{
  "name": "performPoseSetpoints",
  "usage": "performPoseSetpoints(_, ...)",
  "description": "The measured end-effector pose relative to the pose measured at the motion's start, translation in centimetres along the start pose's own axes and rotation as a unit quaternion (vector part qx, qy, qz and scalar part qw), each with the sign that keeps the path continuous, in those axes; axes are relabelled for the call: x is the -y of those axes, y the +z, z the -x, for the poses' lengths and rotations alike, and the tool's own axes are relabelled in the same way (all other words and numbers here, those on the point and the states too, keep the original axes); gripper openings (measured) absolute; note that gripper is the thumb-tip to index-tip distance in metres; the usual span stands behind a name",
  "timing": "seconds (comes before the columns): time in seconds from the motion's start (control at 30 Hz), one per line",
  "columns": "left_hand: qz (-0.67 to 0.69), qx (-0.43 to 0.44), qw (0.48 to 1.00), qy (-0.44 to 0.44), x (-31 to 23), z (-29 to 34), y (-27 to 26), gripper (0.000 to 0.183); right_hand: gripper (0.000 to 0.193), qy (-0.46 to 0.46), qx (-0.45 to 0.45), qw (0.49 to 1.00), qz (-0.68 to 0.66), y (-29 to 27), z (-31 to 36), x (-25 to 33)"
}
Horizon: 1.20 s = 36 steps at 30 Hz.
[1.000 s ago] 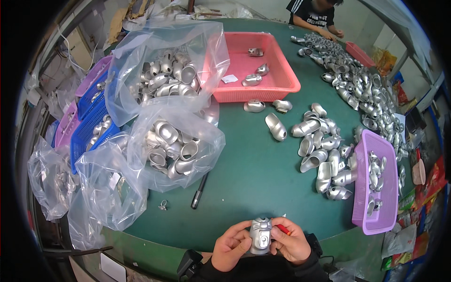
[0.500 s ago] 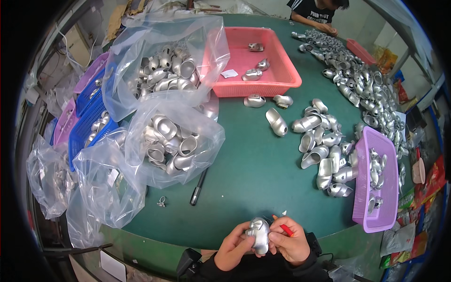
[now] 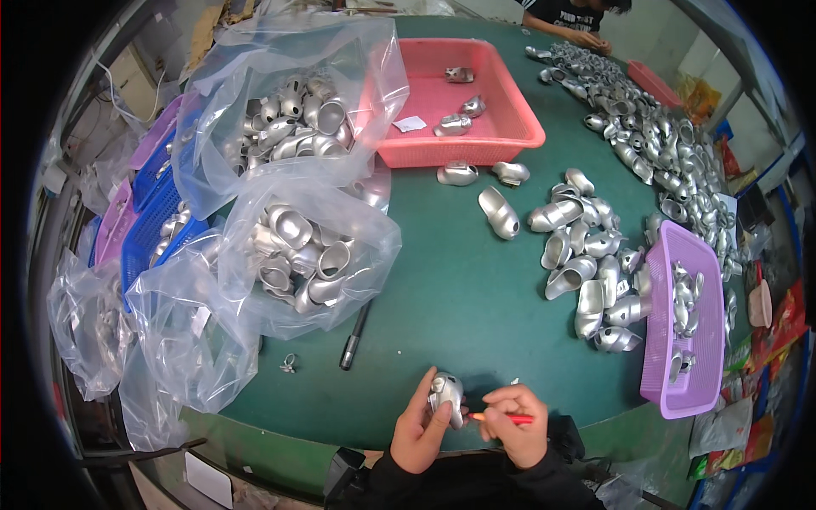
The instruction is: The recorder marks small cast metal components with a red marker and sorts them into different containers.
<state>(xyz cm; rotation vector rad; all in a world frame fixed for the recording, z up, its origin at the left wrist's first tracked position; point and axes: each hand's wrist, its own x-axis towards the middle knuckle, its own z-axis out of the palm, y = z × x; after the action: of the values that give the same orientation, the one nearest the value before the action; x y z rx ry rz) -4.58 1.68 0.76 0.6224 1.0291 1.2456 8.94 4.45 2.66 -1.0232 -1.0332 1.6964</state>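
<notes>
In my left hand [image 3: 416, 435] is a silver, shoe-shaped metal part [image 3: 448, 391], gripped upright between thumb and fingers. My right hand [image 3: 523, 438] pinches a slim red pen-like tool [image 3: 518, 419]. Its tip points left and comes close to the lower right side of the part; whether it touches, I cannot tell. Similar silver parts lie in a pile [image 3: 586, 255] farther off to the right. A single one [image 3: 499, 212] rests apart, left of that pile.
Clear bags [image 3: 357, 293] of silver parts cover the left side. Behind stands a pink basket [image 3: 501, 155]; a purple basket [image 3: 659, 374] is at the right. A black marker [image 3: 350, 350] and a small metal piece [image 3: 289, 363] lie left. A co-worker [image 3: 574, 25] sits at the far right.
My hands have moved apart. The left has shifted slightly left with the metal part, and the right has drawn off it, its red tool now level and pointing at the part.
</notes>
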Motion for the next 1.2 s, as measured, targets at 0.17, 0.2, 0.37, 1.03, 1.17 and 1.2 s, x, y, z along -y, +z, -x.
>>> performPoseSetpoints(0.17,-0.102,-0.065,0.992,0.023,0.1,0.2,1.0,0.048,0.01,-0.025,0.023,0.999,-0.012,0.4,-0.9,-0.9)
performPoseSetpoints(0.2,-0.102,-0.065,0.992,0.022,-0.1,0.3,1.2,0.048,0.01,-0.024,0.022,0.999,-0.012,0.2,-0.7,-1.0)
performPoseSetpoints(0.37,-0.069,-0.087,0.993,0.027,-0.3,0.3,2.0,0.054,0.012,0.031,-0.044,0.998,-0.025,0.5,-0.3,-0.1)
performPoseSetpoints(1.03,-0.277,-0.058,0.954,0.098,0.1,1.1,0.8,0.043,0.014,-0.062,-0.031,0.996,0.062,0.3,0.2,-1.9)
performPoseSetpoints(1.17,-0.28,-0.082,0.952,0.096,-0.2,1.1,0.9,0.039,0.016,-0.089,-0.02,0.987,0.136,0.4,-0.1,-1.6)
performPoseSetpoints(1.2,-0.285,-0.076,0.95,0.104,-0.1,1.1,0.8,0.039,0.016,-0.088,-0.021,0.987,0.136,0.4,-0.2,-1.6)
